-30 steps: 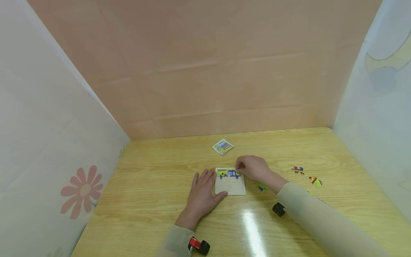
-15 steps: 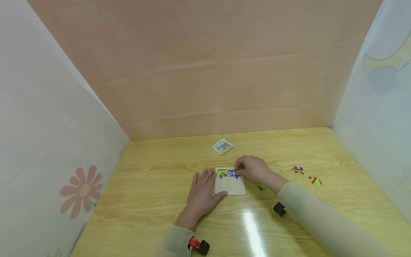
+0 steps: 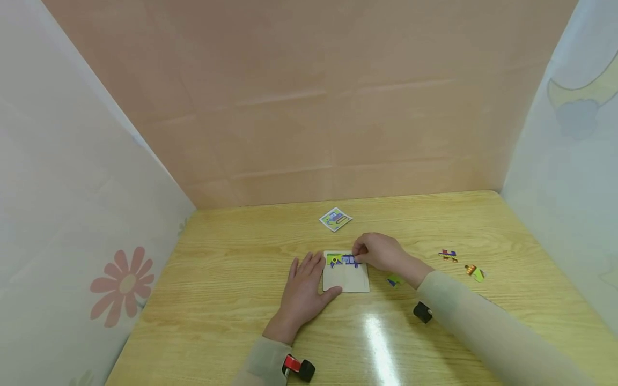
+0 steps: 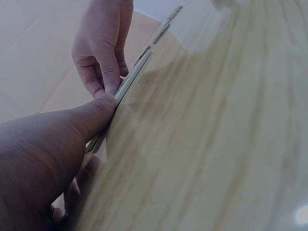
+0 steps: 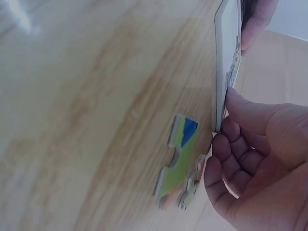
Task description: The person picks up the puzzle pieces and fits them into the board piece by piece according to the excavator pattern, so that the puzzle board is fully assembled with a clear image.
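Note:
A pale square puzzle board (image 3: 346,280) lies on the table, with brightly coloured jigsaw pieces (image 3: 335,260) along its far edge. Against the board's left side rests my left hand (image 3: 303,292), its fingers extended and its thumb at the near left part. My right hand (image 3: 381,253) is at the far right corner, fingers curled, pinching a jigsaw piece that its fingertips mostly cover. In the right wrist view the thumb (image 5: 248,113) lies at the board's edge. A loose green and blue piece (image 5: 180,154) lies on the table below that hand.
Behind the board lies a small picture card (image 3: 335,220) showing a vehicle. To the right are a red and purple piece (image 3: 448,255) and an orange and green piece (image 3: 475,273). The right sleeve (image 3: 463,311) covers part of the table. Fabric walls enclose the back and sides.
My right fingertips have shifted very slightly left along the far edge of the board. The left hand has stayed in place, and the right sleeve now covers a yellowish bit beside it.

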`<action>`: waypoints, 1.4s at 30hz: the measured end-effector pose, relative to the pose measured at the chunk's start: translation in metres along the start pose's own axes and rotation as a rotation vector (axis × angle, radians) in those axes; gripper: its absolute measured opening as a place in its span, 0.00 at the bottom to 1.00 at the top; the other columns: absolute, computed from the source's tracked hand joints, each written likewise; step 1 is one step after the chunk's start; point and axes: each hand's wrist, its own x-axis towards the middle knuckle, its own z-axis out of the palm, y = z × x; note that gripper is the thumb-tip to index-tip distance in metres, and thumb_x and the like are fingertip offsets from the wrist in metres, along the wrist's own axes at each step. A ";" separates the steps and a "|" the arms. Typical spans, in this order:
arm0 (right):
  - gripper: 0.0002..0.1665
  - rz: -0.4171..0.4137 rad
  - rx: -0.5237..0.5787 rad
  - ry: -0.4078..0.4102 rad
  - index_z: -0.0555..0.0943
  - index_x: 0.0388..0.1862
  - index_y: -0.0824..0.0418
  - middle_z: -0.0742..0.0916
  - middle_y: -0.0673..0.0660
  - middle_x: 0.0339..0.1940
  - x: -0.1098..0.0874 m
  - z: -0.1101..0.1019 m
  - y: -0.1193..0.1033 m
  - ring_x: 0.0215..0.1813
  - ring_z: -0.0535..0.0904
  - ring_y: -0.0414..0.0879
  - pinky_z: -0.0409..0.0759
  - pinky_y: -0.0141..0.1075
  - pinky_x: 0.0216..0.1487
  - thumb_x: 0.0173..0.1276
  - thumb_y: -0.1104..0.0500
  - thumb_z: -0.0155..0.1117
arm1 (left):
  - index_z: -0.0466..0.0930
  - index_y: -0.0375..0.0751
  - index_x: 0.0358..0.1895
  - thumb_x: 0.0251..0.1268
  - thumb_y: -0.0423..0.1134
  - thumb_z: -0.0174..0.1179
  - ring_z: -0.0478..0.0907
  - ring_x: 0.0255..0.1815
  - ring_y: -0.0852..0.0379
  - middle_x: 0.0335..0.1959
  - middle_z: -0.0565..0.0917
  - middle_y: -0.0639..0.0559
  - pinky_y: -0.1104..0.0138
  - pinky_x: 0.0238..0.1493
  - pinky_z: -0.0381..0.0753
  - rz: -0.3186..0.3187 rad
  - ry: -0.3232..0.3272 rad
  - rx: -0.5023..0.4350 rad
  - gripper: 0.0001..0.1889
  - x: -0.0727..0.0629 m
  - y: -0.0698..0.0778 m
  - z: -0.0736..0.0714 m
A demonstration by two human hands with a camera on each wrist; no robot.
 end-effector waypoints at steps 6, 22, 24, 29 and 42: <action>0.04 0.000 0.022 -0.005 0.90 0.39 0.54 0.88 0.46 0.36 0.001 -0.001 0.002 0.39 0.82 0.41 0.85 0.44 0.46 0.74 0.60 0.79 | 0.68 0.37 0.85 0.77 0.70 0.62 0.55 0.90 0.46 0.88 0.64 0.47 0.44 0.90 0.42 0.010 0.009 0.007 0.48 0.001 0.000 -0.001; 0.03 -0.003 0.045 0.015 0.89 0.40 0.54 0.88 0.46 0.35 0.001 0.003 0.006 0.38 0.81 0.42 0.83 0.42 0.44 0.76 0.61 0.76 | 0.68 0.37 0.85 0.78 0.69 0.62 0.55 0.90 0.45 0.88 0.65 0.46 0.43 0.90 0.44 0.010 0.008 0.010 0.47 -0.001 0.001 -0.003; 0.03 -0.006 0.035 0.024 0.89 0.41 0.54 0.87 0.45 0.35 0.001 0.004 0.007 0.38 0.81 0.42 0.83 0.42 0.43 0.77 0.60 0.75 | 0.68 0.37 0.85 0.78 0.69 0.63 0.56 0.90 0.45 0.88 0.65 0.46 0.43 0.90 0.44 0.011 0.009 0.003 0.47 -0.001 0.002 -0.003; 0.03 -0.007 0.042 0.028 0.89 0.41 0.54 0.87 0.46 0.35 0.001 0.003 0.006 0.38 0.81 0.42 0.83 0.42 0.43 0.78 0.61 0.74 | 0.68 0.37 0.85 0.78 0.68 0.63 0.56 0.90 0.44 0.88 0.65 0.45 0.43 0.90 0.44 0.013 0.013 -0.002 0.46 -0.001 0.002 -0.003; 0.10 0.035 0.162 0.090 0.90 0.52 0.61 0.90 0.51 0.43 -0.008 -0.020 0.019 0.47 0.85 0.47 0.86 0.48 0.52 0.81 0.57 0.73 | 0.68 0.37 0.85 0.78 0.68 0.63 0.55 0.90 0.45 0.88 0.65 0.46 0.43 0.90 0.44 0.003 0.008 -0.001 0.46 0.000 0.003 -0.003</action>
